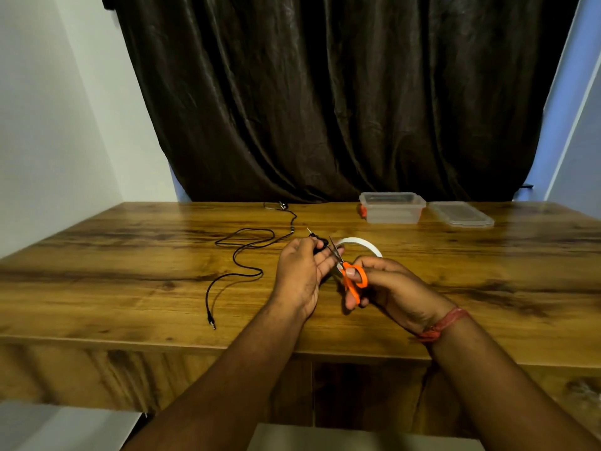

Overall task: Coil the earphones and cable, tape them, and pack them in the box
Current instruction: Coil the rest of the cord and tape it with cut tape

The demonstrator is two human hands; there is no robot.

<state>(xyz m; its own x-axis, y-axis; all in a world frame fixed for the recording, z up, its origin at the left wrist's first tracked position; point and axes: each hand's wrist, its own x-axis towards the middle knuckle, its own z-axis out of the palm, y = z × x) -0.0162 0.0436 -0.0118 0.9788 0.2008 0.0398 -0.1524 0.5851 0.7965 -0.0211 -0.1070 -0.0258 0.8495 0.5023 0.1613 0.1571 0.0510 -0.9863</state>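
While pinching a small dark bundle, seemingly a coiled cable with its plug tip poking up far of the fingers, left hand curled round it just above the surface. Right hand gripping orange-handled scissors, thumb and fingers through the loops, blades slightly parted and pointing far-left toward the bundle. Just beyond both hands, white tape roll on the surface, partly hidden; whether a strip runs from it to the bundle cannot be told. Judged step: taping, at the point of cutting the strip that binds the coil. To the left, a second black lead lying loose and uncoiled in long bends, plug at the near end, reaching to the far edge where small earbud-like parts seem to lie, too small to be sure. Far right, clear plastic box open, lid lying beside it to the right. Next move likely calls for closing the blades cleanly on the tape without nicking the wire, then pressing the loose end down. Loose lead not yet coiled; nothing visibly packed yet.
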